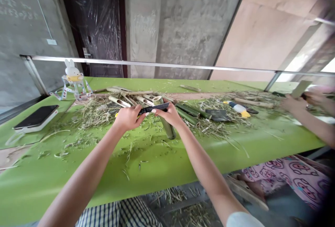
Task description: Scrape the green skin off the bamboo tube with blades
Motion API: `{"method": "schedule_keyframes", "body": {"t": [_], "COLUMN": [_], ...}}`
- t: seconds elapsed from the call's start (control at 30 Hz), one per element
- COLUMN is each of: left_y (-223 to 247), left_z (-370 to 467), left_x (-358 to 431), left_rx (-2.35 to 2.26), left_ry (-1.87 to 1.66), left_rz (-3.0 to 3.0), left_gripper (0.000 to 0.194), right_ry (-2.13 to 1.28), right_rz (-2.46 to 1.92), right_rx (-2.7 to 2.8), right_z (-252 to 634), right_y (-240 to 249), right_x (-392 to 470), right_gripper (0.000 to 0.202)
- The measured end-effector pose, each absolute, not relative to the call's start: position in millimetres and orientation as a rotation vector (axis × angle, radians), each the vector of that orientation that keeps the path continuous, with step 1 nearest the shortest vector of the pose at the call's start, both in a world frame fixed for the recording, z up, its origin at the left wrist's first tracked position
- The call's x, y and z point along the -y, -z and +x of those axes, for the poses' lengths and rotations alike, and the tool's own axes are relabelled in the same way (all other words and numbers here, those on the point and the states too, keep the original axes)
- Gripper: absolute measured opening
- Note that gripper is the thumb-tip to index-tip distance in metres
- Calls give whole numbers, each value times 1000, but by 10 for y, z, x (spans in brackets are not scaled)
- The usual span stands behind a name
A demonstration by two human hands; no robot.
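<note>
A dark knife (153,108) lies level across the front of an upright green bamboo tube (167,126) standing on the green table. My left hand (128,117) is closed round one end of the knife. At its other end, my right hand (169,113) pinches the dark blade, with the arm passing close to the tube. The tube's open pale top (157,99) shows above the hands. Several cut bamboo pieces (119,101) lie behind my left hand, and green bamboo tubes (187,117) lie to the right of my right hand.
Bamboo shavings (91,112) litter the green table (104,171). A phone on a white box (36,117) and a rabbit figure (72,72) stand left. A white and yellow tool (238,108) lies right, beyond it another person's hands (295,103). A metal rail (162,65) crosses behind.
</note>
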State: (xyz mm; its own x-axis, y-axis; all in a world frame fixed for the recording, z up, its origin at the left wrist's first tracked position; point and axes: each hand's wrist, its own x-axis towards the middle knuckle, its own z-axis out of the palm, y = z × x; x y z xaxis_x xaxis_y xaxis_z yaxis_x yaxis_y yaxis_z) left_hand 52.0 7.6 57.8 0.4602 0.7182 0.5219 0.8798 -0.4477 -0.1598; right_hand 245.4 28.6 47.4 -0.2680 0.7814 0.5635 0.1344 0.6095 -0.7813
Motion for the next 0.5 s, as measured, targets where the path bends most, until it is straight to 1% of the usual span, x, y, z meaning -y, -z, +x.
{"method": "schedule_keyframes", "body": {"t": [0.23,0.5], "left_y": [-563,-575], "left_z": [517,560], "left_x": [-59,-35], "left_rx": [1399,1394], "left_ry": [561,544], "left_rz": [-2312,-2331], "left_gripper": [42,42], "right_ry": [-689,-614], "right_rz": [-808,-808], "right_rx": [1785,1809], "right_z": [2469,2475], "right_y": [-465,-480], "right_x": [-275,-230], "right_gripper": [29,27]}}
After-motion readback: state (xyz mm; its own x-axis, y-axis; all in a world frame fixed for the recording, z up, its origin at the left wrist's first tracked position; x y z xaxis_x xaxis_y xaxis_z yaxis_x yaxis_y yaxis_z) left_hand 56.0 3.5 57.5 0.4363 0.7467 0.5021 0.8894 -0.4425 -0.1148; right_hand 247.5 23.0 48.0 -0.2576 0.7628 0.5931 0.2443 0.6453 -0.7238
